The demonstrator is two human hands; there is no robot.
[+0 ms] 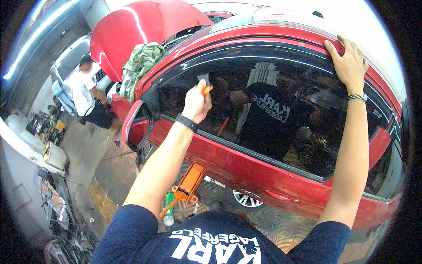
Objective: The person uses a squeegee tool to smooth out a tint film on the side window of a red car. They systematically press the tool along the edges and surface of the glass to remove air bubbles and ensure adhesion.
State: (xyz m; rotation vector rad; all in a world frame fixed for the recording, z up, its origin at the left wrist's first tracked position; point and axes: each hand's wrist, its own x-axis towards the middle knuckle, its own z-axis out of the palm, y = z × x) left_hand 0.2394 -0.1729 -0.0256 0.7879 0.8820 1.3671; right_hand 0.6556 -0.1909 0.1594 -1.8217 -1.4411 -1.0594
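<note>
Head view — the left hand (198, 104), closed around a scraper-like tool (203, 79), is over the front part of the dark side window (263, 108), whose long axis runs rightward — toward the right hand (350, 68), spread on the red roof edge (281, 31).

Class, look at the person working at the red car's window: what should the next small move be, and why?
Probably a short, light stroke of the left hand along the dark window: it grips an orange-and-grey tool right by the pane, though contact is unclear. The right hand, resting on the red roof edge, could steady the person.
</note>
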